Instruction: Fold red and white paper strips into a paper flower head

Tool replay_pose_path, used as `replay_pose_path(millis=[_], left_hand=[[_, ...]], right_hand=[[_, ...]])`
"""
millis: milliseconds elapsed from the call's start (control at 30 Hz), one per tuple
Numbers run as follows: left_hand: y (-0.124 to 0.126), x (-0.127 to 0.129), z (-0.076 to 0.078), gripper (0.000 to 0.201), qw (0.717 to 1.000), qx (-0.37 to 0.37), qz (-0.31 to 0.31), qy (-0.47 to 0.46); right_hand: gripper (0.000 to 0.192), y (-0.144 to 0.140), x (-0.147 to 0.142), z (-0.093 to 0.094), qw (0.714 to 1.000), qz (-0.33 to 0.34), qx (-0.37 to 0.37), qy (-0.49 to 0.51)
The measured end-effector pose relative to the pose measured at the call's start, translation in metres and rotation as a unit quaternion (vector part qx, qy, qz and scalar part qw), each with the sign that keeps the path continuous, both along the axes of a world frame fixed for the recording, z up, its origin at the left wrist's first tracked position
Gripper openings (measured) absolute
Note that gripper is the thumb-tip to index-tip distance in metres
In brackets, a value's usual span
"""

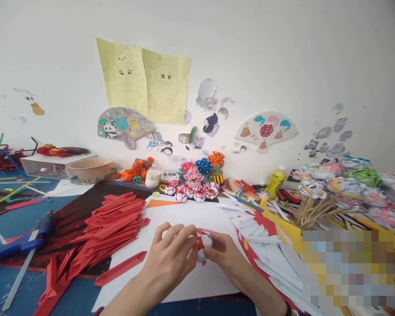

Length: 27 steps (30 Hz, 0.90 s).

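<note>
Over the white paper sheet (210, 281), both hands hold a red and white folded paper flower (204, 240). My left hand (173, 250) is closed around its left side, with the fingertips bent over the top. From the right, my right hand (225, 254) grips it between thumb and fingers. Part of the flower is hidden behind my fingers. Left of the sheet lies a big pile of folded red paper strips (113, 224), one loose strip (121, 267) resting on the sheet's edge. Folded white paper strips (263, 245) are spread at the right.
A blue hot glue gun (36, 237) with a glue stick lies far left. Finished red and white paper flowers (191, 192) sit behind the sheet. Paper flowers on stems (316, 188) and a yellow bottle (276, 181) stand back right; a beige bowl (90, 169) stands back left.
</note>
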<state>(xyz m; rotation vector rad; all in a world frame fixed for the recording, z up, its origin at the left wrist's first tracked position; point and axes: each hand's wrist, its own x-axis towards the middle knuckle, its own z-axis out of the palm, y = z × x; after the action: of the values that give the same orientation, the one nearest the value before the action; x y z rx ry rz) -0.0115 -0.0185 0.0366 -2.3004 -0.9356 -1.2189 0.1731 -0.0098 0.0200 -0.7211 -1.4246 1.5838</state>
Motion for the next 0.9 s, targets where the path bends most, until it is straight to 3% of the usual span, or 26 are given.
replay_pose_path(millis=[67, 133, 233, 333, 533, 900], left_hand=[[0.000, -0.001, 0.001, 0.015, 1.000, -0.023, -0.009, -0.009], [0.001, -0.003, 0.005, 0.011, 0.992, -0.115, -0.032, -0.041], [0.003, -0.006, 0.012, 0.011, 0.953, -0.271, -0.083, -0.106], [0.005, -0.007, 0.016, 0.015, 0.917, -0.351, -0.124, -0.142], [0.004, -0.007, 0.017, 0.018, 0.902, -0.376, -0.151, -0.150], [0.005, -0.008, 0.013, 0.013, 0.937, -0.315, -0.120, -0.094]], right_hand=[[0.049, 0.000, 0.000, 0.001, 1.000, -0.002, -0.007, 0.005], [0.051, -0.001, 0.001, 0.002, 1.000, -0.003, -0.019, 0.012], [0.056, -0.001, 0.004, 0.001, 0.999, -0.003, -0.028, 0.025], [0.059, 0.000, 0.006, 0.000, 0.999, 0.004, -0.026, 0.033], [0.060, -0.001, 0.008, 0.001, 0.999, 0.016, -0.017, 0.026], [0.052, -0.003, 0.004, 0.007, 0.999, 0.023, 0.002, 0.027]])
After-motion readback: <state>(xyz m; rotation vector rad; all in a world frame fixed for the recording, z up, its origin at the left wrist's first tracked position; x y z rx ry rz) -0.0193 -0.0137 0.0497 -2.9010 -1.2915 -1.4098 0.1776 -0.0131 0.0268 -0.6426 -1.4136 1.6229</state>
